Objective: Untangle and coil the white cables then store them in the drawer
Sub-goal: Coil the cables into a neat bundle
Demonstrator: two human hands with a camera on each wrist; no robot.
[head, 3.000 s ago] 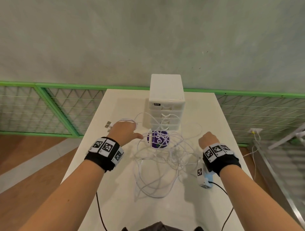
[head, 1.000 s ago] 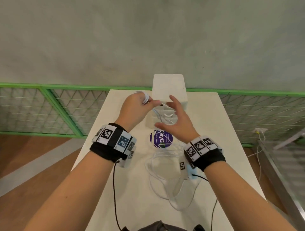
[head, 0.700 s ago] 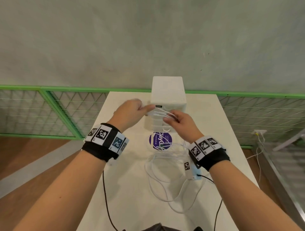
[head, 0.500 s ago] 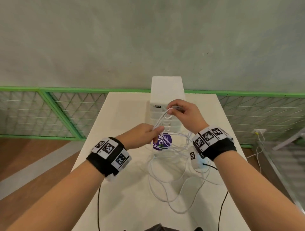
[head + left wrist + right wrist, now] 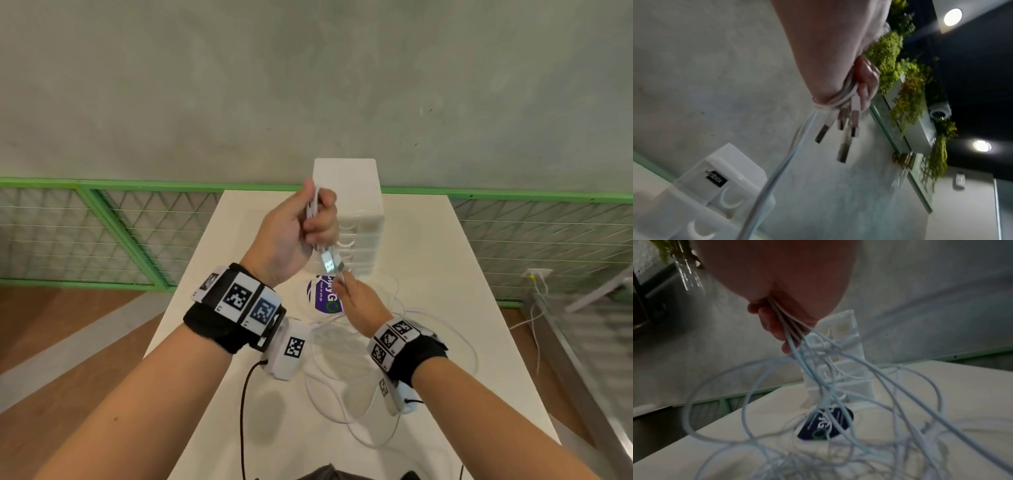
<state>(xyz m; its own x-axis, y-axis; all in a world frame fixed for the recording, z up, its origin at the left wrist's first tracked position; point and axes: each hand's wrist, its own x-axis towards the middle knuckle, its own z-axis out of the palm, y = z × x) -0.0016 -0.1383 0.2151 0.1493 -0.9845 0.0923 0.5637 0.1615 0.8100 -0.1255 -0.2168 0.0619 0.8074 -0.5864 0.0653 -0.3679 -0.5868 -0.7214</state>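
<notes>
My left hand (image 5: pixel 310 226) is raised in front of the white drawer unit (image 5: pixel 354 219) and grips a bundle of white cables (image 5: pixel 317 209), whose USB plugs (image 5: pixel 330 263) hang out below the fist. In the left wrist view several plugs (image 5: pixel 842 129) dangle from the curled fingers. Below it, my right hand (image 5: pixel 356 298) pinches the same cables just under the plugs. The right wrist view shows several strands (image 5: pixel 795 337) running out of that hand into loose loops (image 5: pixel 818 418). More tangled loops (image 5: pixel 342 394) lie on the white table (image 5: pixel 445 291).
A round purple sticker (image 5: pixel 323 294) sits on the table in front of the drawer unit (image 5: pixel 715 186). Green mesh fencing (image 5: pixel 120 236) runs behind the table, below a grey wall. Black sensor leads (image 5: pixel 243 411) trail from my wrists over the table's near edge.
The left hand rose from the table with the cable ends and now holds them high by the drawer unit. The right hand dropped from above to below the left, pinching the strands.
</notes>
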